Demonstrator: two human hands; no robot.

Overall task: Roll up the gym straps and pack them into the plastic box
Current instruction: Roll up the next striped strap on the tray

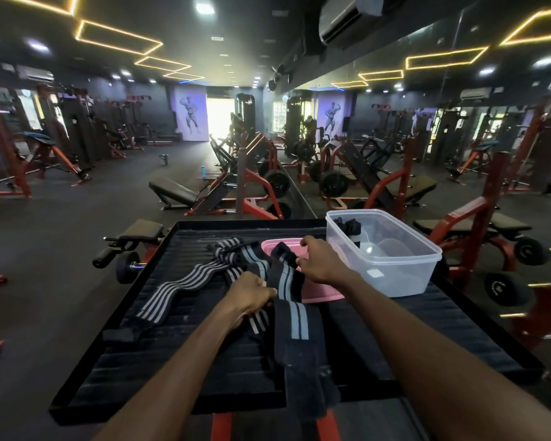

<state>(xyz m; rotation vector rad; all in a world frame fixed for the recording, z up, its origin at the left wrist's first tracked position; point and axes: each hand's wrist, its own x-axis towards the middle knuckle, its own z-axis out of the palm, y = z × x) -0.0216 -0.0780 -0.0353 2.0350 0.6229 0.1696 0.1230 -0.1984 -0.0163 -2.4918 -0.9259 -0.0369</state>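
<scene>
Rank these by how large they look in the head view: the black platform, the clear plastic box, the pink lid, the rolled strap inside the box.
1. black platform
2. clear plastic box
3. pink lid, partly hidden under straps, so less certain
4. rolled strap

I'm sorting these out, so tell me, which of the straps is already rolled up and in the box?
The dark rolled strap standing in the far left corner of the clear plastic box. The other straps, such as the grey-striped strap, lie unrolled on the black platform.
</scene>
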